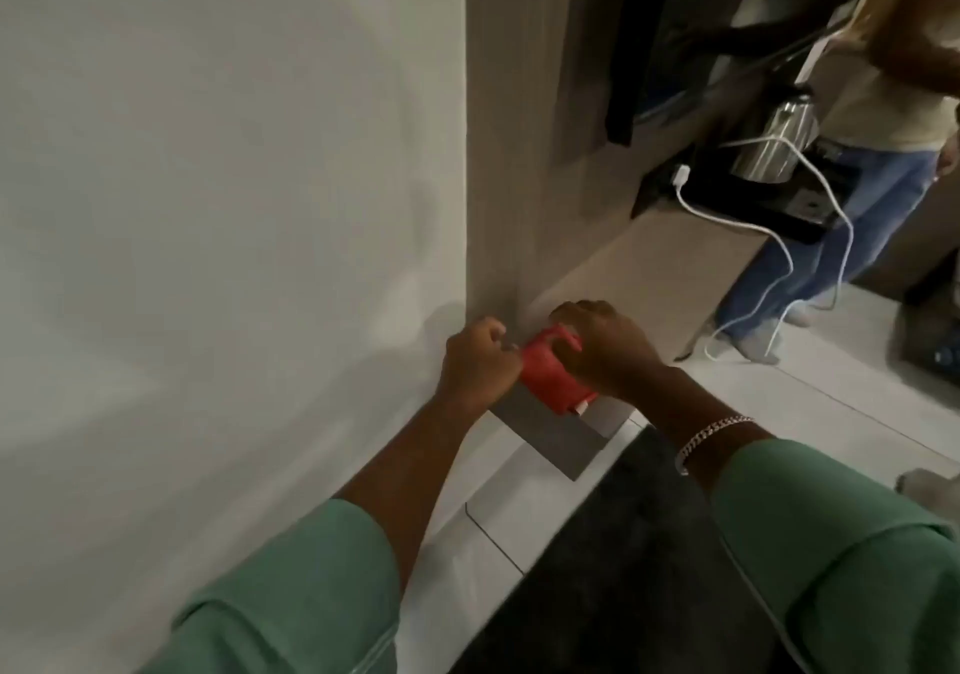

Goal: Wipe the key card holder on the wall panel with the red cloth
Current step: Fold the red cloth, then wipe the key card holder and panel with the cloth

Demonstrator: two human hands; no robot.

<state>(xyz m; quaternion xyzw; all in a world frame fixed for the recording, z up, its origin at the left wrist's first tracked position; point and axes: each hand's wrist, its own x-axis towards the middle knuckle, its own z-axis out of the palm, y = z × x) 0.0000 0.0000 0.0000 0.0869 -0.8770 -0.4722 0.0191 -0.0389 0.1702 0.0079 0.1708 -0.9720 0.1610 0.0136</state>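
The red cloth [545, 377] is bunched against the wall at the corner where the white wall meets the wood-look panel. My right hand [605, 348] is closed over its right side and presses it to the surface. My left hand [480, 356] is curled into a fist against the wall and touches the cloth's left end; I cannot tell if it grips anything. A grey rectangular plate [550, 434] shows just below the cloth. The key card holder itself is hidden under the cloth and my hands.
A second person in jeans [831, 237] stands at the right beside a low counter [649, 263]. The counter carries a metal kettle [776, 148] and a white charging cable [769, 237] that hangs to the floor. A dark mat [613, 569] lies on the pale tiles below me.
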